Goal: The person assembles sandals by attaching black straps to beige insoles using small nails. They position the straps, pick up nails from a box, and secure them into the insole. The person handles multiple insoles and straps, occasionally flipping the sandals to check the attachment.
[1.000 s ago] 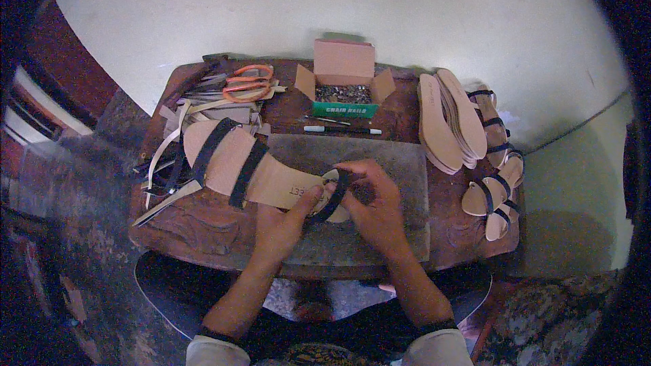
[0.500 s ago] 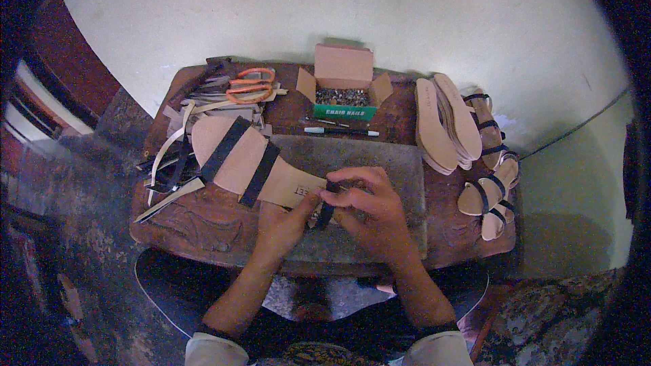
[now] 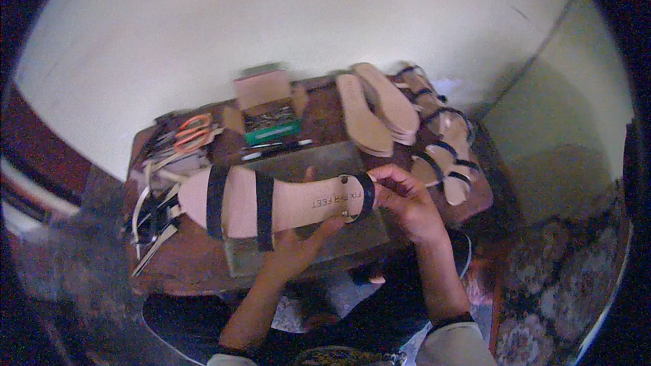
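A flat sandal point(image 3: 298, 193) with a tan insole lies sideways in my hands, toe to the left and heel to the right. Two black bands point(image 3: 264, 211) cross its front half, and a black heel strap point(image 3: 368, 194) loops at the heel. Gripping the sandal from beneath, my left hand point(image 3: 302, 247) has its thumb along the near edge by the heel; most of its fingers are hidden below the sole. My right hand point(image 3: 410, 207) pinches the heel strap's outer side. Small dark studs show where the strap meets the sole.
Under the sandal is a grey slab point(image 3: 319, 166) on the wooden table point(image 3: 186, 257). An opened box of small nails point(image 3: 271, 129), a marker point(image 3: 277, 150) and orange-handled scissors point(image 3: 193, 132) stand beyond. Strap strips point(image 3: 152, 220) lie left; stacked soles point(image 3: 366, 122) and finished sandals point(image 3: 447, 169) lie right.
The view has turned, tilting the table. My right hand has shifted right, from over the heel to the strap's outer side. The heel and its strap, covered by fingers before, now show.
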Tool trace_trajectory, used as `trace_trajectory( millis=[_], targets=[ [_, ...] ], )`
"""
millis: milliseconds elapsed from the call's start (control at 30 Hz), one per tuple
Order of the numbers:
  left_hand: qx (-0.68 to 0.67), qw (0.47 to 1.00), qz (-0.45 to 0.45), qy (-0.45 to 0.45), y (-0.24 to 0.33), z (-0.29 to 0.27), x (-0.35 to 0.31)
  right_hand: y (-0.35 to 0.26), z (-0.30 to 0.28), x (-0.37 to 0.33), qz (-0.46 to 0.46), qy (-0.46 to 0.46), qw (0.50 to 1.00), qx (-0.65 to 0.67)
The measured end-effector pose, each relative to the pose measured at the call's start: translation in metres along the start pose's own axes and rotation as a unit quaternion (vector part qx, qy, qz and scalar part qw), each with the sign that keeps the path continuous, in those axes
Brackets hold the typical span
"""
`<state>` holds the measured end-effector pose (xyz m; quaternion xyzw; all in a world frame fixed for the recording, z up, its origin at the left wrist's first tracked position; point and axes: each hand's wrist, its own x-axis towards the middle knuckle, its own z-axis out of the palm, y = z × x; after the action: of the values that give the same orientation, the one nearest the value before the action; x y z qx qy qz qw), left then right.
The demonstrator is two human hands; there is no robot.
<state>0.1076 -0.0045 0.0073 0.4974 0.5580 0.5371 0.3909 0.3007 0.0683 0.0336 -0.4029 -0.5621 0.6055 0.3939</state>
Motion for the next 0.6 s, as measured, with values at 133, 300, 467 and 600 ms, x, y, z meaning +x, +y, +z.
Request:
trace_trajectory(
  millis=[133,300,467,600],
  targets=[
    [0.037,0.974,-0.051,-0.219,-0.007,0.001,-0.011,-0.008,-0.053,-0.033,-0.024,0.032,0.996,0.082],
    [-0.329,0.927,-0.082,-0.16,-0.009,0.002,-0.011,0.0,-0.122,-0.059,-0.011,0.12,0.989,0.087],
    [-0.266,0.951,-0.157,-0.017,-0.005,0.025,0.002,-0.018,-0.154,-0.058,-0.023,0.151,0.982,0.111],
    [-0.267,0.951,-0.15,-0.033,0.003,0.056,0.023,-0.023,-0.182,-0.041,-0.022,0.175,0.979,0.105]
  ],
)
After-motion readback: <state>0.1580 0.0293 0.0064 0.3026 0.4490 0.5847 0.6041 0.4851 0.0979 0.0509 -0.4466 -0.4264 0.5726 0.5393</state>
